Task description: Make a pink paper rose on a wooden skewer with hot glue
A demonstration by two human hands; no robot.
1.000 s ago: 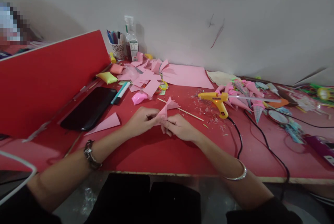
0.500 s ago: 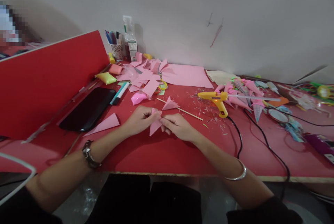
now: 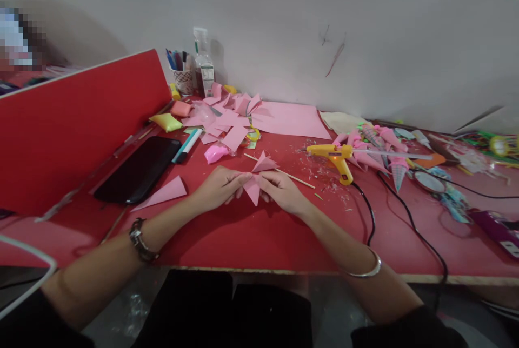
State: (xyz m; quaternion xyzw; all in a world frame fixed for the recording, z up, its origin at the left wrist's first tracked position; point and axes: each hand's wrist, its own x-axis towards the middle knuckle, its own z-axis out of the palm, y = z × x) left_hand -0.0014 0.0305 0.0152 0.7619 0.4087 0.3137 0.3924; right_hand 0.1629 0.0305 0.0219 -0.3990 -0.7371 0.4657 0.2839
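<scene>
A flat black phone (image 3: 139, 168) lies far to the left of the small pink folded paper piece (image 3: 253, 188), its long side running away from the person along the upright red divider board (image 3: 77, 121). Between the phone and the paper piece lies a loose pink paper triangle (image 3: 162, 193), flat on the red tabletop (image 3: 251, 234), its sharp end pointing left and toward the person.

The left hand (image 3: 219, 185) rests on the tabletop just left of the paper piece, fingers curled narrow, and pinches the piece's upper left edge. The paper piece sits between the two hands, just above the tabletop, near the middle of the desk's front half. It is a narrow triangle; its long axis runs roughly toward and away from the person, and its tip points down toward the person, with the wide end held up at the fingertips. The right hand (image 3: 281, 190) closes on the upper right edge, fingers bent tight, touching the left fingertips.

Just behind the paper piece lies another small pink paper cone (image 3: 264, 163) and a thin wooden skewer (image 3: 290, 175) running off to the right. Further right of the piece stands a yellow hot glue gun (image 3: 337, 154), nozzle pointing left, its black cord (image 3: 367, 207) trailing toward the desk's front edge. Beyond it, well right, a heap of pink and patterned paper cones (image 3: 379, 148).
</scene>
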